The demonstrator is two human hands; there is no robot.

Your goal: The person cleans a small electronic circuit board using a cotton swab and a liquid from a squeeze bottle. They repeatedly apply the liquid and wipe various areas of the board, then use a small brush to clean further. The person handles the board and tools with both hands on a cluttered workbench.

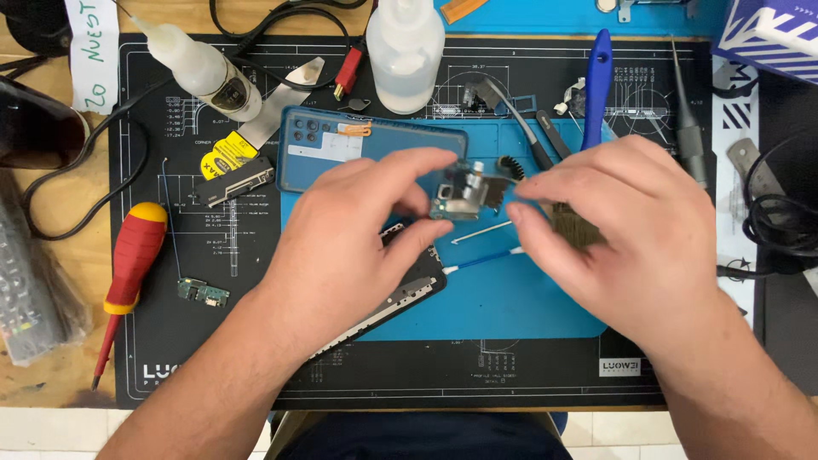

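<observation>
The left hand (358,226) pinches a small circuit board (460,194) above the blue mat (511,298); the right hand (622,230) grips a brush (567,223) against it (bristles partly hidden). The phone's back cover (341,140), far left, is already off; reassembly looks undone.

wooden bench (60,204), carrying: black work mat (204,341) with blue mat (511,307) on it; red screwdriver (128,273); two squeeze bottles (204,68); blue phone back (341,145); small green board (203,293); tweezers (520,119); blue pry tool (598,85); swabs (481,260); black cables (780,226).
</observation>
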